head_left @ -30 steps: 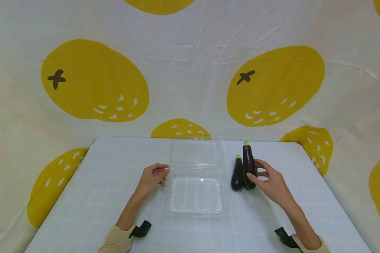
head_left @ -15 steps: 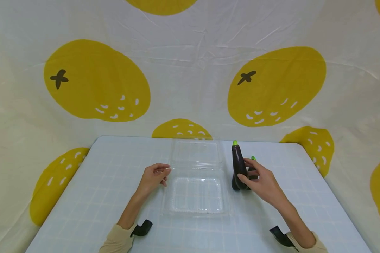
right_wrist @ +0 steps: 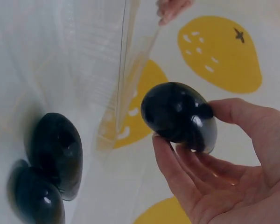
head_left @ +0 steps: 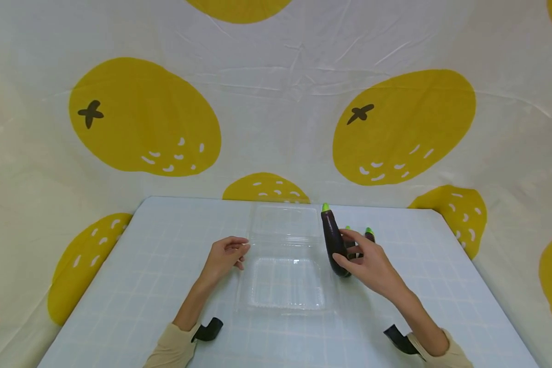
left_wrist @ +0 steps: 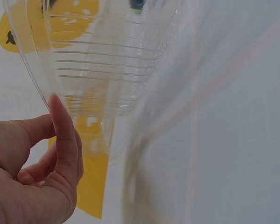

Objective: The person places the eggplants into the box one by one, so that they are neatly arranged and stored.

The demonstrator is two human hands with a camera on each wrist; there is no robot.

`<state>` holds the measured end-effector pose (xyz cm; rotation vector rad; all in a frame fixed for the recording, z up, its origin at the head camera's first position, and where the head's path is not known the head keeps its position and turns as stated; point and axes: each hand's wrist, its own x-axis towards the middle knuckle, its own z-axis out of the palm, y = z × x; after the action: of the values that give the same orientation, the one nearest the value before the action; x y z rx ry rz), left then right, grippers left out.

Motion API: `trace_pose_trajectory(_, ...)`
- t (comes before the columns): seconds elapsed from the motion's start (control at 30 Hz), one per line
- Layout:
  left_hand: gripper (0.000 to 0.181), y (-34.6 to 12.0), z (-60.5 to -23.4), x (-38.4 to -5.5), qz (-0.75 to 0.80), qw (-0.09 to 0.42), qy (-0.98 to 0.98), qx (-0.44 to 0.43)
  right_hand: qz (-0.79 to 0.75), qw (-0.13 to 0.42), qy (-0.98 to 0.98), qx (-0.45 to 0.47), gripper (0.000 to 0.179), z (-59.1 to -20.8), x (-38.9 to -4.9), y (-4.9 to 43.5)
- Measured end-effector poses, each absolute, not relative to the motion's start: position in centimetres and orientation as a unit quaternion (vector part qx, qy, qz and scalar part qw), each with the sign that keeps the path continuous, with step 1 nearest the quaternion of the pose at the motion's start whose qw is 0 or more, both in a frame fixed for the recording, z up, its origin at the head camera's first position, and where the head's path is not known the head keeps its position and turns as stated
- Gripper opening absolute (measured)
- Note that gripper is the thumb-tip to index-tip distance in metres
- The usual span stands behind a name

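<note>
My right hand (head_left: 368, 263) holds a dark purple eggplant (head_left: 332, 240) with a green stem end, thumb on one side and fingers on the other. It is lifted beside the right edge of a clear plastic clamshell container (head_left: 285, 301), which lies with its lid laid back. Two more eggplants (right_wrist: 56, 154) lie on the table, mostly behind the right hand in the head view; one eggplant (head_left: 370, 235) shows its stem end. At the container's left edge, my left hand (head_left: 225, 256) pinches the rim (left_wrist: 41, 93) between thumb and finger.
A pale checked cloth covers the table (head_left: 133, 286). Behind it hangs a white curtain (head_left: 276, 128) with large yellow fruit prints. Black straps (head_left: 208, 329) sit at both wrists.
My right hand has lifted the eggplant and carried it left toward the container, past the other two, which now show behind the hand. The left hand stays at the rim.
</note>
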<state>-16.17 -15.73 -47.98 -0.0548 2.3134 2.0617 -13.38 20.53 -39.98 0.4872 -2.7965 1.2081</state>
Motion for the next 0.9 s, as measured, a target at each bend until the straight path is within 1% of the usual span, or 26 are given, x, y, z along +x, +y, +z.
trace_pose_trajectory(0.27, 0.027, -15.8, -48.0, -16.1, 0.664, 0.024, 0.747, -0.020, 0.400, 0.006, -0.897, 0.188, 0.062, -39.7, -13.4, 19.2)
trace_pose_trajectory(0.53, 0.031, -15.8, -47.9, -16.1, 0.669, 0.024, 0.743, -0.014, 0.391, -0.011, -0.897, 0.207, 0.061, -39.8, -13.3, 17.7)
trace_pose_trajectory(0.9, 0.035, -16.0, -47.9, -16.0, 0.670, 0.025, 0.741, -0.008, 0.368, -0.053, -0.894, 0.250, 0.057, -40.6, -13.3, 16.1)
